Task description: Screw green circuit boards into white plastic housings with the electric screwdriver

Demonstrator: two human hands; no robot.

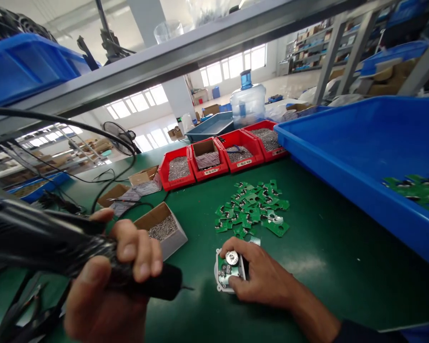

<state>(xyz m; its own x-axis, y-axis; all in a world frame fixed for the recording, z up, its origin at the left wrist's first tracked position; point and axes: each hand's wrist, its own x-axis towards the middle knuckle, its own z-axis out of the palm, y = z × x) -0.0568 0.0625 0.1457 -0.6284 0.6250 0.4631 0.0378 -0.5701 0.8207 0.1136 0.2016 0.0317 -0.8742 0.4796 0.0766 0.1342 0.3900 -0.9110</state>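
Observation:
My left hand is closed around a black electric screwdriver, whose thin bit points right, above the bench and apart from the housing. My right hand grips a small white plastic housing on the green bench top, thumb and fingers across its open face. Inside sit a round silver metal part and a circuit board with several small round parts. Just beyond that hand lies a loose pile of green circuit boards. Left of the housing stands a small cardboard box of tiny screws.
Red bins of small metal parts line the back of the bench. A large blue tray with more boards stands at right. Overhead runs a metal shelf. A black cable loops down at left. Behind stands a water bottle.

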